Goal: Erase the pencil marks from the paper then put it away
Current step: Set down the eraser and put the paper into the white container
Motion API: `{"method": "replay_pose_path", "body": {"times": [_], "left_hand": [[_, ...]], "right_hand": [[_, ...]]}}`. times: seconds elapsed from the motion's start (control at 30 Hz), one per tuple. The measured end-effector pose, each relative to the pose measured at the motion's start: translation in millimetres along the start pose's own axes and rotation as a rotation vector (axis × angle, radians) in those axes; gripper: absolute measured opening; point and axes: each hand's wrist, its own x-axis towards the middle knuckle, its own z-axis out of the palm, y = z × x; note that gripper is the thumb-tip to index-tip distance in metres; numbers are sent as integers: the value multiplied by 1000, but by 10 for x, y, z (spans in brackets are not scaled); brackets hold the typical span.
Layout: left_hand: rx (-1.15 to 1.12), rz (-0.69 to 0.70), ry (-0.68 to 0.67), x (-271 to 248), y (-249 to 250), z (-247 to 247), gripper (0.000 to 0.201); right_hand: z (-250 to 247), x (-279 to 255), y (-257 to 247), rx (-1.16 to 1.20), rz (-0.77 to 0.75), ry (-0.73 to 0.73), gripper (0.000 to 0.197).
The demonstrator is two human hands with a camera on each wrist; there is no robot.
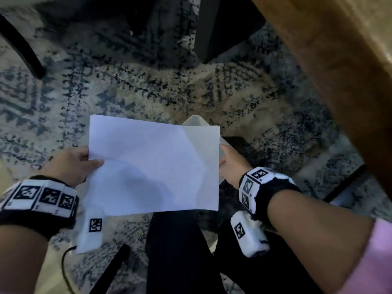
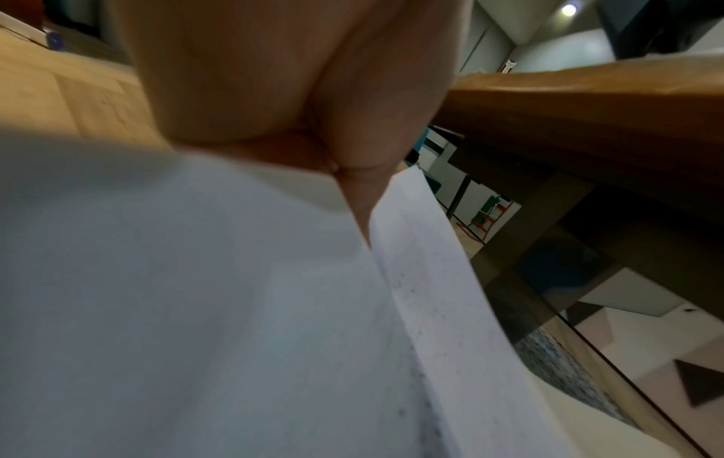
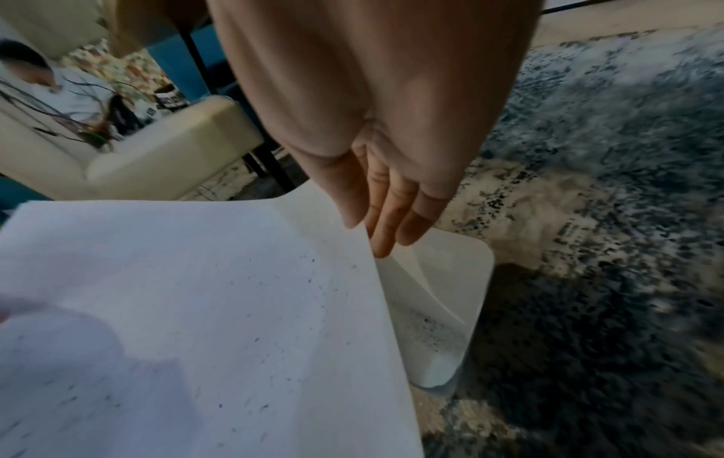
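Over the white bin (image 3: pixel 462 297) on the patterned rug (image 1: pixel 148 88), beside the wooden table (image 1: pixel 331 60), the paper (image 1: pixel 152 166) hung between 2 hands: the left hand (image 1: pixel 72 164) pinched its left edge, the right hand (image 1: pixel 231 164) held the right edge, its hold hidden. Tilting the sheet bin-ward would likely shed the dark crumbs cleanly.

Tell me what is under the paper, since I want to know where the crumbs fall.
A white bin stands under the paper's right edge, dark specks inside. The paper covers the rest of its opening. The rug lies below.
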Motion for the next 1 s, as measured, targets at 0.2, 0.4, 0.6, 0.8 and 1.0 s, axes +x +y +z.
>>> {"method": "replay_pose_path", "body": {"times": [0.2,0.4,0.6,0.8,1.0], "left_hand": [[143,48,146,-62,130,334,21],[229,-7,203,-160,169,526,20],[104,-11,148,-197,232,633,11],[-185,-46,92,-269,355,728,16],[-261,-28,56,-347,467,769,23]], "right_hand": [[50,398,208,62,-30,-53,72],[136,659,319,2,-51,-111,63],[734,431,-293,-122,-543,-225,68],[1087,565,-446,-124,-705,-330,63],[685,1229,131,-519,-150,-241,70]]}}
